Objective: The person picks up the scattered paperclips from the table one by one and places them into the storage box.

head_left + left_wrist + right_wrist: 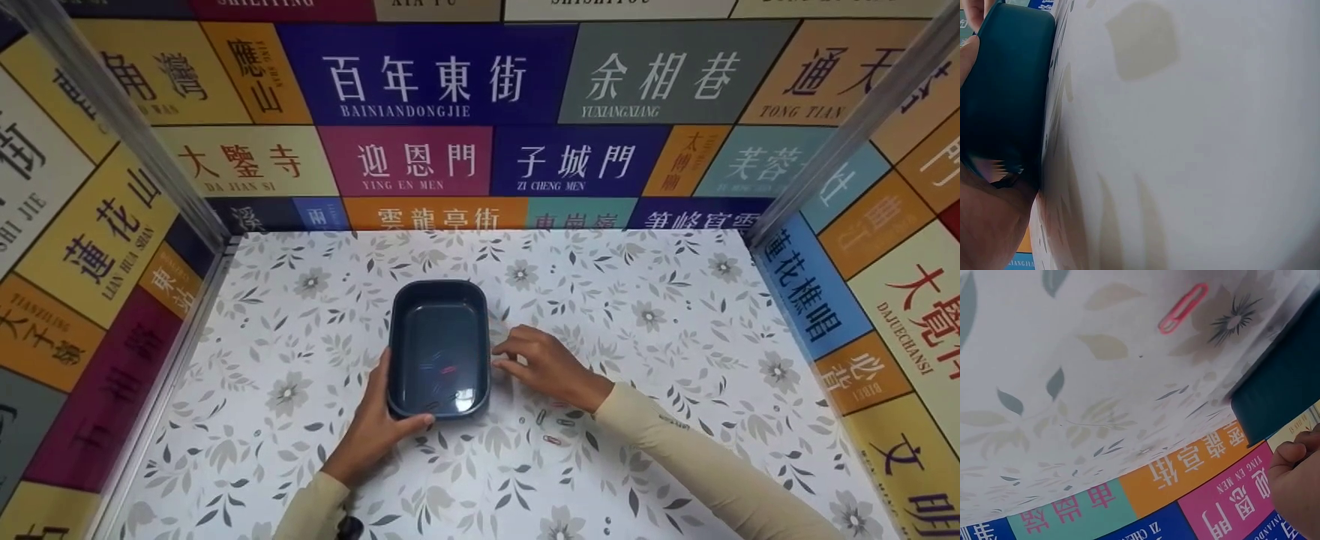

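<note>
A dark blue rectangular box [439, 330] stands on the patterned surface, with several small paper clips, one of them red [448, 370], on its floor. My left hand [382, 424] grips its near left corner, thumb at the near rim and fingers along the left wall. The left wrist view has the box [1010, 84] beside my left hand [994, 225]. Bent fingers bring my right hand [551, 367] close to the box's right wall; whether anything is between the fingertips is hidden. My right hand [1303, 486] is also below the box [1283, 377] in the right wrist view.
Several loose paper clips lie to the right of the box, among them a red one [553, 440] and a green one [541, 416]. A flower-and-leaf printed cover [637, 330] spreads over the table. Panels with large printed characters [405, 161] stand behind and at both sides.
</note>
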Motion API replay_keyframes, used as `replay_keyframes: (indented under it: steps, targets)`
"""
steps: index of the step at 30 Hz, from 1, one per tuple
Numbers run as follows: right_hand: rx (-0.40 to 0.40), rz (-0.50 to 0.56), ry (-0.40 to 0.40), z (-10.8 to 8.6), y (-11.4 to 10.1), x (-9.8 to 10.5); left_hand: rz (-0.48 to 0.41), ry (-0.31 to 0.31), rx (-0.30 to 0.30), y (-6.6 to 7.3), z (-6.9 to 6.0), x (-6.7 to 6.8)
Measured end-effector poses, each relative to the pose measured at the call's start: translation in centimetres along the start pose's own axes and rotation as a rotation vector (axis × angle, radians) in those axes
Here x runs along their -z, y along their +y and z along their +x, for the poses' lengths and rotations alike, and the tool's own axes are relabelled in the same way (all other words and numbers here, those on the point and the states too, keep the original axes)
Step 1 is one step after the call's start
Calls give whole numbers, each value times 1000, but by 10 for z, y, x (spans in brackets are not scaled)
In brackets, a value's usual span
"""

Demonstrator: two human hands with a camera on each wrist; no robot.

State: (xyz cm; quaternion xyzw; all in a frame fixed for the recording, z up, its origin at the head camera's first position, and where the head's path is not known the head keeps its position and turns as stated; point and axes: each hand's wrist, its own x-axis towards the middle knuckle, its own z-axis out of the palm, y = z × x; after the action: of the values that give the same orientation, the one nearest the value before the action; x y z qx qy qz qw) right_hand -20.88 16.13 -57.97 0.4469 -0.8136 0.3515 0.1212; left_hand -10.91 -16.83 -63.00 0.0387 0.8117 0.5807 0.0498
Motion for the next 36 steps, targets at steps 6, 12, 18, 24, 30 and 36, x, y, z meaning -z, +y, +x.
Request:
replay_keyframes:
  steps: [6,12,18,24,30,36]
  targets:
    - [-27,2,5,-11,2,3,6,4,-4,0,0,0]
    - [-46,-3,7,-22,4,9,13,-6,-36,0,1,0]
    - [-60,-3,5,-36,10,11,34,-5,-52,-1,0,2]
    - [-77,5,25,-53,15,10,28,1,-46,0,1,1]
    - [-115,4,17,-68,17,10,26,-9,-44,0,1,1]
    - [-192,22,-13,-80,17,10,27,-2,-40,-1,0,1]
